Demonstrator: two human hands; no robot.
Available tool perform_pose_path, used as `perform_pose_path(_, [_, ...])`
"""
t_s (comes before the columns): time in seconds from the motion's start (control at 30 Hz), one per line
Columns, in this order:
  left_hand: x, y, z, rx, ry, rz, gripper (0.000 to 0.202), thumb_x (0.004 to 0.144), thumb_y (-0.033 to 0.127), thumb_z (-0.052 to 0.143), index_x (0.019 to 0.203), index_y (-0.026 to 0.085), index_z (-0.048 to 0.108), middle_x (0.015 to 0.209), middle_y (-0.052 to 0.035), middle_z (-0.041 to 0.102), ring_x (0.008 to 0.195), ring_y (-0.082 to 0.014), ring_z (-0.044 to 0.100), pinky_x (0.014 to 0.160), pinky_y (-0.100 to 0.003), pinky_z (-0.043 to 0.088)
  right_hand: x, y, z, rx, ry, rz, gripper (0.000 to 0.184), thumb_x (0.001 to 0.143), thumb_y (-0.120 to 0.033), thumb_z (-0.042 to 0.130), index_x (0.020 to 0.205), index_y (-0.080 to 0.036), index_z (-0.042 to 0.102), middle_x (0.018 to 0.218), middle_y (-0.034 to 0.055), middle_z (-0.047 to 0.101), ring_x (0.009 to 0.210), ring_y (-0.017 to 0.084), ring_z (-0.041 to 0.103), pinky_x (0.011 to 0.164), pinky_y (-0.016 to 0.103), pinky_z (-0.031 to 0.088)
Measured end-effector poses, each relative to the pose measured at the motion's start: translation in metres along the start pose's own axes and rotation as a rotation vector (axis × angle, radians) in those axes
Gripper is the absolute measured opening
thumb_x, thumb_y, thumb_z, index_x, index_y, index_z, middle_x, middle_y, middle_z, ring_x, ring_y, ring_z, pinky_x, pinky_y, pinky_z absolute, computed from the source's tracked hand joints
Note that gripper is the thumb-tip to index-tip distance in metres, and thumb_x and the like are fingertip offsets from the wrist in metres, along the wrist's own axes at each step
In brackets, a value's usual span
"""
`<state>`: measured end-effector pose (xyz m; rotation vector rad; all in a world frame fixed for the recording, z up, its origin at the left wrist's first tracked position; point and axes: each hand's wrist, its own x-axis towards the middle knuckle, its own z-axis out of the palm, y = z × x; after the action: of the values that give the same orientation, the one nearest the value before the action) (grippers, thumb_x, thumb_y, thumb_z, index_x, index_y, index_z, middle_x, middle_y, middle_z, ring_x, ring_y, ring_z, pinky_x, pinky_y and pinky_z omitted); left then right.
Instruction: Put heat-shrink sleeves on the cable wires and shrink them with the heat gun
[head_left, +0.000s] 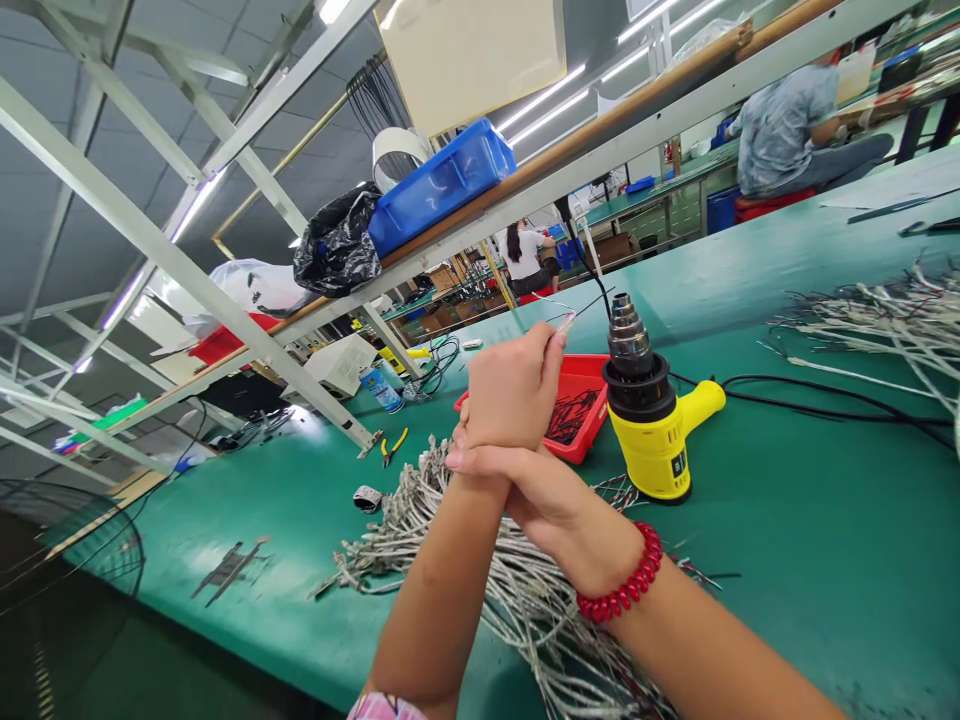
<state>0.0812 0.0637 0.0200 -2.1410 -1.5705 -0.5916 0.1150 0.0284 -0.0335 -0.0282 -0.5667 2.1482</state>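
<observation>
My left hand (514, 390) is raised and closed in a pinch on a thin wire (564, 322), whose tip is held just left of the nozzle of a yellow heat gun (651, 430). The heat gun stands upright on the green table (787, 520). My right hand (529, 480), with a red bead bracelet at its wrist, is wrapped around my left wrist. Under both arms lies a heap of grey-white cables (442, 520). A red tray (581, 395) with small dark pieces sits behind my left hand.
The heat gun's black cord (825, 392) runs right past another cable pile (892, 320). Yellow-handled pliers (394, 447) lie by a white frame post. A shelf above carries a blue bin (439, 185) and a black bag (337, 245). Other people sit at far benches.
</observation>
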Motion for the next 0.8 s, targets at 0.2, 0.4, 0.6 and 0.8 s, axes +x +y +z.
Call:
perform_pose_path(0.2, [0.011,0.006,0.005,-0.062,-0.048,0.021,0.03,0.1,0.032,0.038,0.087,0.018,0.062,0.077,-0.0034,0.067,0.066,-0.0171,0.058,0.062,-0.029,0.034,0.001,-0.01,-0.002,-0.022,0.091,-0.033,0.041,0.045,-0.013,0.088,0.079,-0.016,0.065,0.077,-0.0017,0.061,0.072,0.012,0.055,0.069,0.024,0.045])
perform_pose_path(0.4, [0.01,0.004,0.005,-0.043,-0.05,0.016,0.032,0.1,0.033,0.037,0.086,0.018,0.061,0.072,-0.0026,0.065,0.062,-0.017,0.056,0.06,-0.029,0.033,0.002,-0.008,-0.002,-0.019,0.077,-0.024,0.038,0.045,-0.012,0.086,0.076,-0.016,0.065,0.077,-0.0027,0.061,0.073,0.012,0.055,0.071,0.025,0.045])
perform_pose_path(0.6, [0.002,-0.001,0.001,-0.017,-0.04,-0.019,0.03,0.1,0.033,0.039,0.087,0.019,0.063,0.07,-0.0024,0.065,0.062,-0.0171,0.056,0.06,-0.03,0.033,0.001,0.0,-0.001,-0.034,0.063,0.027,0.036,0.046,-0.011,0.084,0.077,-0.017,0.065,0.075,-0.0027,0.061,0.071,0.012,0.056,0.068,0.026,0.043])
perform_pose_path(0.8, [0.002,-0.001,0.004,-0.077,0.013,0.002,0.03,0.098,0.033,0.042,0.09,0.019,0.067,0.07,-0.0021,0.065,0.058,-0.0148,0.051,0.061,-0.029,0.034,-0.002,-0.002,0.0,-0.048,0.081,0.006,0.035,0.046,-0.013,0.085,0.074,-0.015,0.064,0.075,-0.0019,0.061,0.071,0.011,0.055,0.068,0.025,0.044])
